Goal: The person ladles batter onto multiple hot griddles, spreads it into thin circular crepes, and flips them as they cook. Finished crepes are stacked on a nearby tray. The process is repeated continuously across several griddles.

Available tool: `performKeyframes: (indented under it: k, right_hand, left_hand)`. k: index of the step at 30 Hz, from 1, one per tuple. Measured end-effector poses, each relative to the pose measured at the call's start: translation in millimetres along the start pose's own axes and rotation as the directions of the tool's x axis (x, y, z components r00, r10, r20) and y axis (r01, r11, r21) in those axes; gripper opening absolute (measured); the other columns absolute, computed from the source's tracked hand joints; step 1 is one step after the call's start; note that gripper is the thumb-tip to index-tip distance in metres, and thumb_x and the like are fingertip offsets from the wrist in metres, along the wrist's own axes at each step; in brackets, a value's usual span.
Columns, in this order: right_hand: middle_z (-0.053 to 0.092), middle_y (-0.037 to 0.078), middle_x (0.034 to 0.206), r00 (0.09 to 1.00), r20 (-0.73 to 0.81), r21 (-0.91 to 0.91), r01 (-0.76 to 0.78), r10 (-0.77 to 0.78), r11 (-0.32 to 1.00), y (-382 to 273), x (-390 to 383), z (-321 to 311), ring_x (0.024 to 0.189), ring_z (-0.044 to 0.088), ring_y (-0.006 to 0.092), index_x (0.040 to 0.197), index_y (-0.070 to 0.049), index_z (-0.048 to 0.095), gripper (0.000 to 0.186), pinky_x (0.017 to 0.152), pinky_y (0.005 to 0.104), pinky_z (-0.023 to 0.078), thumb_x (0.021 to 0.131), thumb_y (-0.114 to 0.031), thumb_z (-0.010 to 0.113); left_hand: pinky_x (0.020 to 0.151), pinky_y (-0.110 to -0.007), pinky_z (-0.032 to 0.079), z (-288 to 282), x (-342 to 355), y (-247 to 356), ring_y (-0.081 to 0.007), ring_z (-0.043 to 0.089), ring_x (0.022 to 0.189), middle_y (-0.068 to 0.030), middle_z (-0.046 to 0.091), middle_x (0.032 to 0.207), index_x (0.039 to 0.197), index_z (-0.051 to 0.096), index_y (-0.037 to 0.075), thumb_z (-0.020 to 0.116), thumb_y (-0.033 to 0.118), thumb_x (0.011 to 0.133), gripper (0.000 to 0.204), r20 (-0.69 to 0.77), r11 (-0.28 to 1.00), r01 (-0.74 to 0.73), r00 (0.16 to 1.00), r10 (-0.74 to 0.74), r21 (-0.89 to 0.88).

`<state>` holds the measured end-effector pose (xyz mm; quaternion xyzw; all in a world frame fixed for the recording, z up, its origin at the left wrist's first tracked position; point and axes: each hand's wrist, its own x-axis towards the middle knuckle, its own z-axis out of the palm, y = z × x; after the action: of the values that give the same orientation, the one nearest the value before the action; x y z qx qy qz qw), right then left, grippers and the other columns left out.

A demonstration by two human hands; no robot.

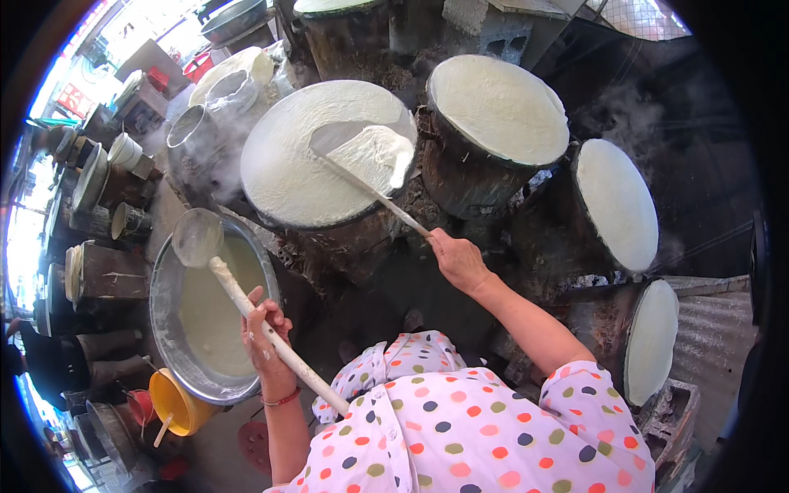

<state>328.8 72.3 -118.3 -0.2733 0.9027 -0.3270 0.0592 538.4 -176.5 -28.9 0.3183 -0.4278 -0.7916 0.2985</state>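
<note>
My right hand is closed round the end of a long pale stick. The stick reaches over a round griddle coated with a thin white batter sheet. Near its far end, part of the sheet is gathered into a thick white fold, beside a bare grey strip of griddle. How the far end is shaped is hard to make out. My left hand holds a ladle by its thick white handle. Its round bowl hangs over the edge of a metal basin of pale liquid batter.
Further round griddles with white sheets stand on dark drums: one at back right, two at right. Steam rises around them. A yellow bucket stands beside the basin, and several pots and buckets line the left side.
</note>
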Motion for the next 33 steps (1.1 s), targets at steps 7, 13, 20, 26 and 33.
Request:
performKeyframes:
  k: [7,13,20,26,33]
  right_hand:
    - [0.061,0.027,0.073,0.998,-0.064,-0.072,-0.021,0.016,0.997,55.6,100.0,-15.0,0.074,0.059,0.0484,0.093,-0.009,0.051,0.024,0.065,0.0575,0.046,0.098,-0.030,0.041]
    - [0.063,0.024,0.089,0.994,-0.108,-0.001,-0.013,0.013,1.000,26.0,217.7,-23.1,0.085,0.058,0.0459,0.097,-0.003,0.057,0.030,0.074,0.0519,0.046,0.096,-0.028,0.041]
    - [0.061,0.015,0.121,0.921,-0.033,0.238,-0.371,0.389,0.898,2.7,92.9,-12.9,0.111,0.060,0.0305,0.129,-0.012,0.055,0.037,0.095,0.0358,0.046,0.094,-0.022,0.050]
    - [0.065,0.021,0.100,0.932,-0.312,0.335,-0.074,0.185,0.939,-49.9,72.2,26.1,0.092,0.062,0.0399,0.124,-0.014,0.057,0.033,0.079,0.0470,0.050,0.094,-0.025,0.050]
    - [0.065,0.021,0.104,0.891,-0.310,0.453,-0.166,0.330,0.876,-56.3,67.6,49.9,0.095,0.063,0.0376,0.124,-0.007,0.057,0.034,0.081,0.0406,0.051,0.093,-0.020,0.051]
  left_hand:
    - [0.053,-0.017,0.045,8.9,-7.8,-7.9,-0.0052,0.047,0.064,-0.0011,0.053,0.083,0.122,0.048,0.001,0.056,0.014,0.087,0.037,-0.116,1.000,0.000,0.993,0.002,0.022]
    - [0.052,-0.018,0.045,24.9,-9.5,-9.8,-0.0065,0.050,0.061,-0.0014,0.055,0.082,0.123,0.048,0.001,0.057,0.014,0.087,0.040,-0.121,0.998,0.038,0.992,-0.033,0.043]
    - [0.055,-0.022,0.046,32.2,11.1,-7.7,-0.0081,0.051,0.065,-0.0036,0.057,0.082,0.122,0.049,-0.001,0.058,0.014,0.087,0.039,-0.052,0.999,0.029,0.998,-0.028,0.016]
    - [0.055,-0.022,0.046,53.3,41.0,-3.3,-0.0078,0.051,0.066,-0.0033,0.057,0.082,0.121,0.050,-0.001,0.058,0.016,0.088,0.037,0.085,0.998,0.055,0.995,-0.057,0.026]
    - [0.054,-0.021,0.046,48.6,62.2,2.5,-0.0079,0.051,0.064,-0.0033,0.058,0.082,0.121,0.050,-0.001,0.058,0.016,0.089,0.037,0.136,0.995,0.099,0.986,-0.100,0.014]
